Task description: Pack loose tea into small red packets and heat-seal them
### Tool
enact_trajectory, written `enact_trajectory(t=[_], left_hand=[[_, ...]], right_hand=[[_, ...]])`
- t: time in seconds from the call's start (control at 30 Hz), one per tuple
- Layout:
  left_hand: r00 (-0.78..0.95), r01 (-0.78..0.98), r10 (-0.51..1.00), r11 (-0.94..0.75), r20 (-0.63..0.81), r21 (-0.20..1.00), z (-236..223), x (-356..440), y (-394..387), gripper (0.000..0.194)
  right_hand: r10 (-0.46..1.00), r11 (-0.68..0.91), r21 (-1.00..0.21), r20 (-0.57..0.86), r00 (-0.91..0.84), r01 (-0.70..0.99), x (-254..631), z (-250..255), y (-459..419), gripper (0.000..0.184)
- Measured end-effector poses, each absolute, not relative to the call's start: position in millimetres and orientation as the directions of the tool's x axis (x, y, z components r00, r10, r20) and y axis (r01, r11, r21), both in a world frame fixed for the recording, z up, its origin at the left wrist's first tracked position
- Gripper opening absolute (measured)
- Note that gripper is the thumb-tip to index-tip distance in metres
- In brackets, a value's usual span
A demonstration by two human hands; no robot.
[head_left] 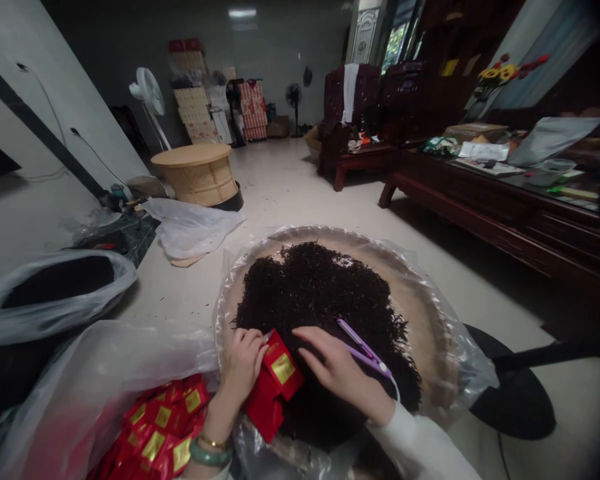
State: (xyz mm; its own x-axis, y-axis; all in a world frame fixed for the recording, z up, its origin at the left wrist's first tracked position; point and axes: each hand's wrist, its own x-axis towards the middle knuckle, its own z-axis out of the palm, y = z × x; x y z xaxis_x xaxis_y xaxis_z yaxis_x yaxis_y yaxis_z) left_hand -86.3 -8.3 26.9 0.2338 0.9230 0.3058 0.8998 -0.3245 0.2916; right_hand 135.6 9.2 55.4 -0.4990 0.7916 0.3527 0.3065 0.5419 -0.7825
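Note:
My left hand (245, 363), with a green bangle at its wrist, is closed on a small red packet (283, 368) with a gold label. Another red packet (266, 407) hangs just below it; whether my fingers hold that one too, I cannot tell. To the right, my right hand (333, 367) is over the dark dried tea leaves (315, 287), fingers stretched out and thumb apart, with nothing visible in it. A purple flat iron (365, 350) with a white cord lies on the leaves beside my right hand. The leaves are heaped on a plastic-lined round tray (425, 327).
Several red packets (163, 420) fill a clear plastic bag (130, 353) at lower left. Behind it stands an open bag of dark contents (60, 280). A black stand base (513, 393) is on the right, near a dark wooden table (480, 207). A wicker drum (195, 177) stands farther off.

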Motion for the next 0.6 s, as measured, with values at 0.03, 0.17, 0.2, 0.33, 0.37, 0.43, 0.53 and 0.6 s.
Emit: enact_trajectory(t=[0.03, 0.17, 0.2, 0.33, 0.37, 0.43, 0.53, 0.6], left_hand=[[0.277, 0.886, 0.905, -0.371, 0.323, 0.278, 32.8, -82.4, -9.9, 0.021], [0.384, 0.842, 0.83, -0.495, 0.404, 0.215, 47.4, -70.8, -12.9, 0.022], [0.392, 0.833, 0.816, -0.511, 0.425, 0.212, 48.9, -69.7, -12.6, 0.021], [0.411, 0.767, 0.758, -0.588, 0.507, 0.257, 54.0, -69.0, -10.7, 0.015], [0.423, 0.742, 0.74, -0.614, 0.523, 0.269, 56.1, -68.2, -10.5, 0.016], [0.465, 0.691, 0.698, -0.671, 0.545, 0.269, 61.6, -64.1, -11.0, 0.021], [0.565, 0.603, 0.595, -0.771, 0.572, 0.206, 70.4, -52.0, -12.2, 0.029], [0.627, 0.551, 0.522, -0.822, 0.579, 0.145, 75.0, -42.5, -11.7, 0.029]], right_hand=[[0.728, 0.608, -0.749, 0.395, -0.56, 0.263, 127.9, 60.0, 8.0, 0.034], [0.615, 0.727, -0.636, 0.436, -0.656, 0.259, 106.3, 62.9, 6.6, 0.035], [0.633, 0.722, -0.626, 0.425, -0.647, 0.295, 105.1, 61.6, 6.1, 0.032], [0.736, 0.633, -0.645, 0.329, -0.592, 0.429, 112.7, 62.8, 0.5, 0.014], [0.763, 0.598, -0.654, 0.286, -0.58, 0.464, 115.8, 65.2, -1.2, 0.011], [0.786, 0.538, -0.663, 0.173, -0.594, 0.52, 121.3, 70.7, -3.2, 0.015], [0.697, 0.534, -0.67, 0.004, -0.717, 0.515, 127.2, 73.4, -0.4, 0.028], [0.605, 0.559, -0.678, -0.061, -0.794, 0.478, 130.3, 69.0, 4.0, 0.028]])
